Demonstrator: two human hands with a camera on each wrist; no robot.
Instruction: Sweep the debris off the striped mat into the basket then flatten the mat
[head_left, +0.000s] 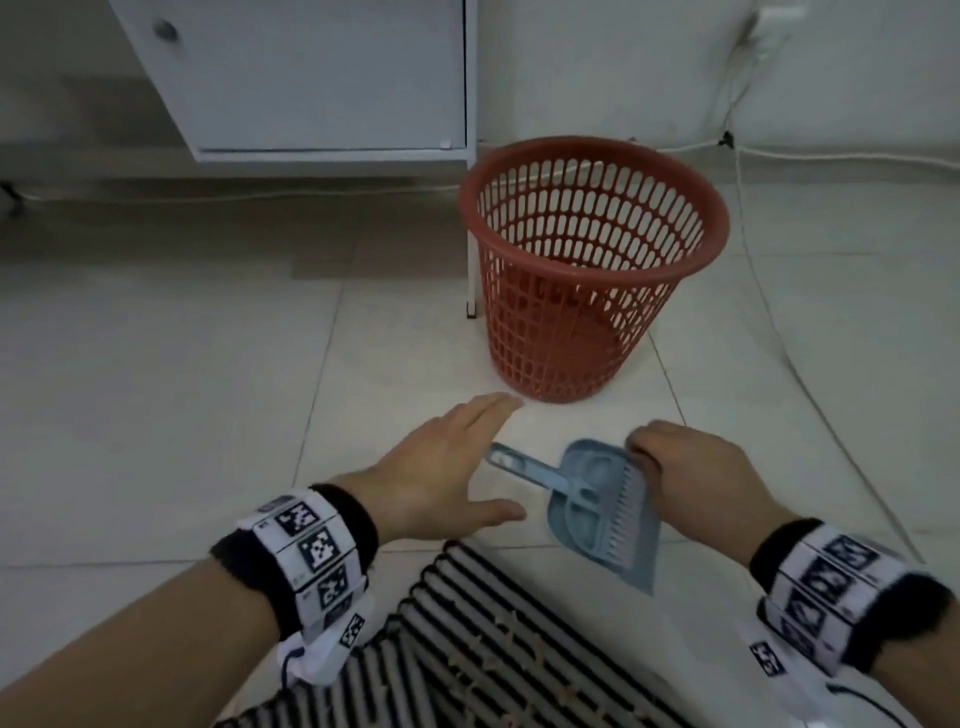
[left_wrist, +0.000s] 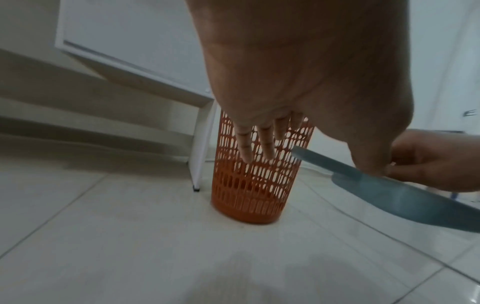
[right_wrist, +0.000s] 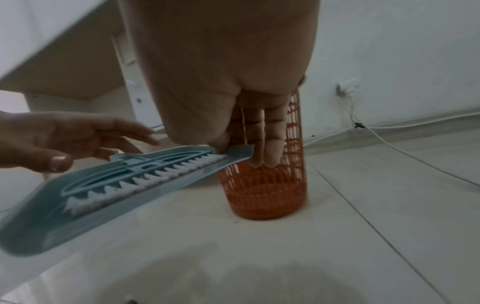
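While the striped mat (head_left: 467, 649) lies rumpled nearest, bits of debris (head_left: 498, 644) on it, one blue dustpan (head_left: 602, 514) with one brush (head_left: 571, 483) nested inside hangs just beyond, pinched at its edge by the right hand (head_left: 691, 467). Its handle points left toward the nearer left hand (head_left: 441, 467), whose fingers are spread and empty. One basket (head_left: 592, 270) stands upright farthest off.

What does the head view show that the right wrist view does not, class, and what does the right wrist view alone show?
Only the head view shows the striped mat with bits of debris on it, the marker bands on both wrists, and the open top of the basket. Only the right wrist view shows the right hand from below, its fingers and thumb pinching one edge of the dustpan, lifted off the floor. Both show the dustpan with the brush nested in it, the orange basket, and the open left hand reaching toward the handle.
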